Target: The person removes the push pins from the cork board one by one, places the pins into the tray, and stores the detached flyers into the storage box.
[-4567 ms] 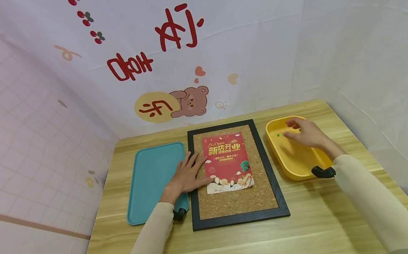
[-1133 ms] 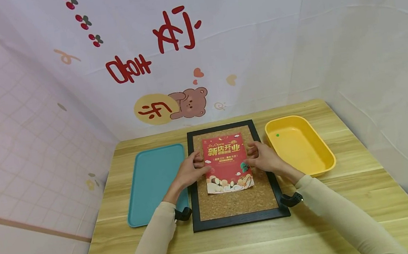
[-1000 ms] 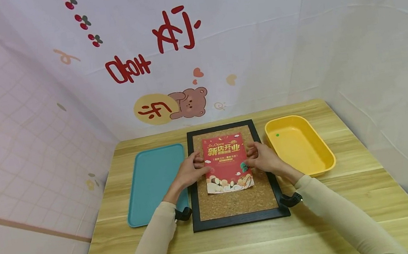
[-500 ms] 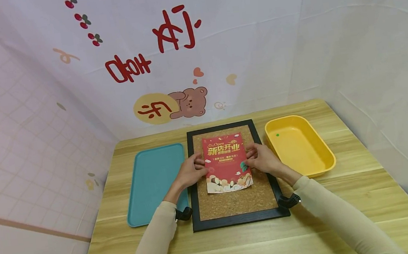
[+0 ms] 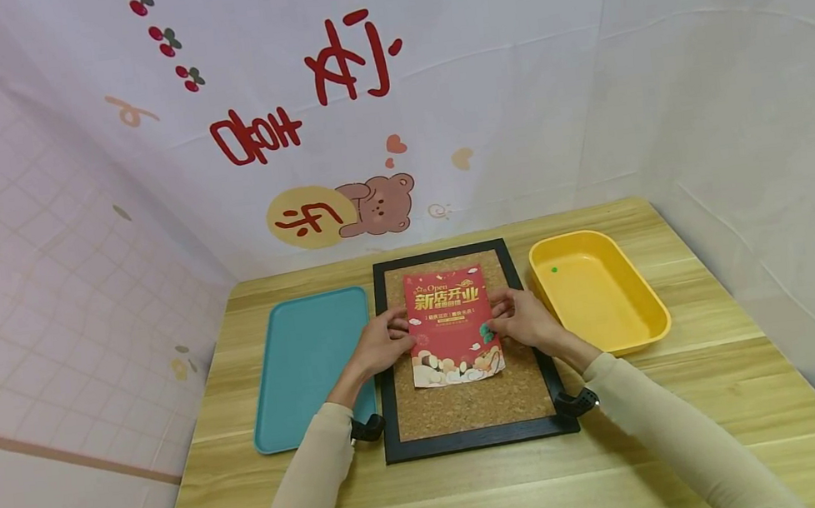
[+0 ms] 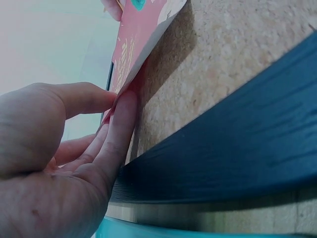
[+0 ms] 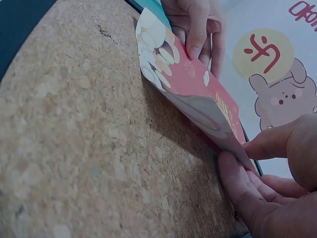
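A red poster (image 5: 453, 324) with gold lettering is held just above a cork board (image 5: 463, 408) with a black frame. My left hand (image 5: 381, 342) pinches its left edge between thumb and fingers. On the opposite edge, my right hand (image 5: 528, 320) has the same thumb-and-finger pinch. The left wrist view shows the thumb on the printed face of the poster (image 6: 130, 44) and a finger beneath. In the right wrist view the poster (image 7: 190, 84) is lifted off the cork and bowed, its white underside showing.
A blue tray (image 5: 314, 365) lies left of the board. To the right stands a yellow bin (image 5: 601, 299) with a small green spot (image 5: 554, 270) in it. A printed cloth wall (image 5: 512, 108) rises behind the wooden table (image 5: 628, 463).
Earlier my right hand was over the yellow bin and my left hand lay spread on the board's left side. Both moved to the poster's side edges and pinched them; lately little has shifted.
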The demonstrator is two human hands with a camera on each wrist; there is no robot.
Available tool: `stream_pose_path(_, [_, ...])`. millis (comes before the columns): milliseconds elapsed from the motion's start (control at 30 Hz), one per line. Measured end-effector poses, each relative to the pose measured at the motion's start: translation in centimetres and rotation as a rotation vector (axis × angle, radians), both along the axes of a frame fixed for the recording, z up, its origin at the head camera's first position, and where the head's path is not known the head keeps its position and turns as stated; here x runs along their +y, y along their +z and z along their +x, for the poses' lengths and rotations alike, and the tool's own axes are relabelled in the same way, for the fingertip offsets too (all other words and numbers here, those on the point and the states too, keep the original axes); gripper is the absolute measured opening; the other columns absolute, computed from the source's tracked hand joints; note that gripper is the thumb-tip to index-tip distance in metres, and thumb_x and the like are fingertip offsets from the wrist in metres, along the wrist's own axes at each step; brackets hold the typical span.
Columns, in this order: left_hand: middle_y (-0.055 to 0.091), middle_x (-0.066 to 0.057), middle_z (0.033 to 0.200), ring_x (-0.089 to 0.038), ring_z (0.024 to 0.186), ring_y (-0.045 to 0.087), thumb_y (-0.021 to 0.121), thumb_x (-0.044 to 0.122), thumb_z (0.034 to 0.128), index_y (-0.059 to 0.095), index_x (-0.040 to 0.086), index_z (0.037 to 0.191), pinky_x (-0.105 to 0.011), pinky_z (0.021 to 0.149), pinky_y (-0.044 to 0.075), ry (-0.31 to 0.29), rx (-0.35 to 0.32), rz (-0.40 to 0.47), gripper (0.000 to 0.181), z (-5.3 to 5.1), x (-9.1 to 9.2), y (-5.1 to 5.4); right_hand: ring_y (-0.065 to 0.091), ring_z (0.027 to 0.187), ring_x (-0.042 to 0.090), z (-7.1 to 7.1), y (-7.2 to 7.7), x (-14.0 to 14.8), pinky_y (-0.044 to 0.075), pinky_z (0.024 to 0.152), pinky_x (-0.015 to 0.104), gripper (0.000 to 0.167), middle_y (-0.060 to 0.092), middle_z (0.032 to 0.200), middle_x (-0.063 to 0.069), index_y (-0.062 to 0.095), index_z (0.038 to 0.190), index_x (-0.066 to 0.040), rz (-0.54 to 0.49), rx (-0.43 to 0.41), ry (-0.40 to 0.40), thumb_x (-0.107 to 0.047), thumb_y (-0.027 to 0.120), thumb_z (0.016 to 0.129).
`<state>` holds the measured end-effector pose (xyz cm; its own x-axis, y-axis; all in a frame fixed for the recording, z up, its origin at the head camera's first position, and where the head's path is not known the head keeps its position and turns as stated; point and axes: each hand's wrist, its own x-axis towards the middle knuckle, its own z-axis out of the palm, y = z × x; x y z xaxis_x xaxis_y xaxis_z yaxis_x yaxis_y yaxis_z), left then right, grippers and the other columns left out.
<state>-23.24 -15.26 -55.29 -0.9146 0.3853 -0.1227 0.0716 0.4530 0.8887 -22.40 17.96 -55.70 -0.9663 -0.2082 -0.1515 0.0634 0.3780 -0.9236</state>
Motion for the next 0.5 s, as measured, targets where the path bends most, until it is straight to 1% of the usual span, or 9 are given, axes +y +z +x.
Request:
stream_pose_path(133, [0.071,-0.027,0.137,-0.037,0.119,0.076,0.070,0.005,0.1082,0.045,-0.004,0.170,-0.044,0.097,0.068,-0.001,-0.007,-0.001,0.067,0.05,0.06,0.17,0.071,0.095,0.021,0.00,-0.09,0.00,0.069,0.079,0.026,0.054,0.071,0.120,0.023,0.056,0.153,0.008,-0.013,-0.005,-0.001,-0.004,0.077,0.105])
stream_pose_path(300, [0.069,-0.027,0.142,-0.039,0.124,0.074,0.070,0.005,0.1087,0.043,-0.004,0.171,-0.044,0.099,0.067,0.006,-0.026,-0.003,0.068,0.18,0.01,0.35,0.071,0.096,0.021,-0.05,-0.26,0.00,0.069,0.080,0.026,0.054,0.071,0.121,0.023,0.056,0.152,0.007,-0.014,-0.004,-0.006,-0.004,0.078,0.105])
stream_pose_path(500, [0.068,-0.028,0.143,-0.040,0.125,0.074,0.069,0.005,0.1089,0.043,-0.002,0.171,-0.045,0.099,0.067,0.005,-0.025,0.005,0.068,0.17,0.01,0.36,0.071,0.096,0.021,-0.08,-0.42,0.02,0.070,0.080,0.026,0.054,0.070,0.121,0.024,0.056,0.153,0.007,-0.035,-0.005,-0.015,-0.003,0.078,0.105])
